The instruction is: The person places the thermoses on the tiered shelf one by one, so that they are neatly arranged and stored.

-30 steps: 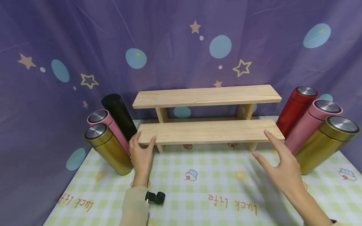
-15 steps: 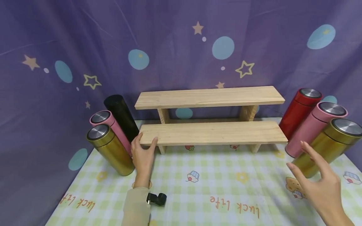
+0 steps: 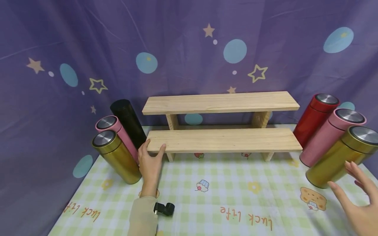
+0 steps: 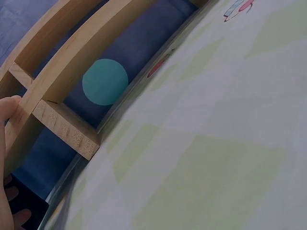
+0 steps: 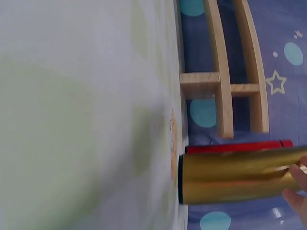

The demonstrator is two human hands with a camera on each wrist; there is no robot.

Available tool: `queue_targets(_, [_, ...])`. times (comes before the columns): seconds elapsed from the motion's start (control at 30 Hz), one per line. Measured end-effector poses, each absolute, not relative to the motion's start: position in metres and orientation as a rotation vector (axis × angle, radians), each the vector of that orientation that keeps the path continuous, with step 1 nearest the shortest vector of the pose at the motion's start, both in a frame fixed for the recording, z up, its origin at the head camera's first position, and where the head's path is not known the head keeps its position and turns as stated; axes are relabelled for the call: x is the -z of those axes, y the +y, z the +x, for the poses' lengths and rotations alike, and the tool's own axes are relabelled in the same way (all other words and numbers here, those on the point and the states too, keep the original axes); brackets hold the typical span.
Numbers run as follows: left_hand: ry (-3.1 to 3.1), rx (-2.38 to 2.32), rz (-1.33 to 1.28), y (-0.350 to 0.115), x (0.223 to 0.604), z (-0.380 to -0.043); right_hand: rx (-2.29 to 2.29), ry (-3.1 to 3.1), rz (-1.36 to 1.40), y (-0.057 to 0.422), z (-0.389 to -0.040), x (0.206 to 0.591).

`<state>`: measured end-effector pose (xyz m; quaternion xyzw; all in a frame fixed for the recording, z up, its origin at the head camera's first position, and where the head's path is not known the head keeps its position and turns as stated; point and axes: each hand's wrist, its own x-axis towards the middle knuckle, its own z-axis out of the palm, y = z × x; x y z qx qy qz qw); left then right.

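Note:
A two-tier wooden shelf stands at the back of the table. My left hand grips the left front corner of its lower board, with the thumb at the front edge; the left wrist view shows the thumb against the wood and fingertips below the board. My right hand is at the right, thumb and fingers spread, holding nothing that I can see. Nearest to it is an upright gold thermos with a steel lid, also seen in the right wrist view. Whether the fingertips touch it I cannot tell.
Behind the right gold thermos stand a pink thermos and a red thermos. Left of the shelf are a gold thermos, a pink thermos and a black thermos. A checked cloth covers the table; a purple curtain hangs behind.
My right hand has moved from the right end of the lower board, rightward and toward me, to beside the front gold thermos. My left hand stays on the shelf corner. The view has shifted slightly.

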<state>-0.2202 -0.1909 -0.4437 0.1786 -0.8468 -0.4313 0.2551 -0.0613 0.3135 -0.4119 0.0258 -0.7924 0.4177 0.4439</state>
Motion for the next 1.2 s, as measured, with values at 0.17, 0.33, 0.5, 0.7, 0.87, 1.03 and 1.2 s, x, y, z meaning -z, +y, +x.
queue_targets(0.17, [-2.299,1.179,0.489,-0.191,0.444,-0.22,-1.019,-1.929,0.014,0.323,-0.058,0.416])
queue_targets(0.33, [-2.297,1.175,0.485,-0.191,0.445,-0.22,-1.01,-1.977,-0.157,0.329,-0.057,0.419])
queue_targets(0.5, [-2.298,1.173,0.494,-0.191,0.445,-0.22,-1.023,-1.999,-0.222,0.336,-0.063,0.42])
queue_targets(0.7, [-2.305,1.179,0.496,-0.191,0.445,-0.219,-1.071,-2.039,-0.376,0.344,-0.072,0.42])
queue_targets(0.87, [-2.309,1.182,0.501,-0.191,0.445,-0.219,-1.157,-2.062,-0.487,0.348,-0.083,0.419])
queue_targets(1.03, [-2.305,1.186,0.502,-0.19,0.444,-0.218,-1.178,-2.047,-0.492,0.35,-0.093,0.421])
queue_targets(1.2, [-2.305,1.187,0.501,-0.19,0.444,-0.218,-1.192,-2.065,-0.483,0.349,-0.101,0.421])
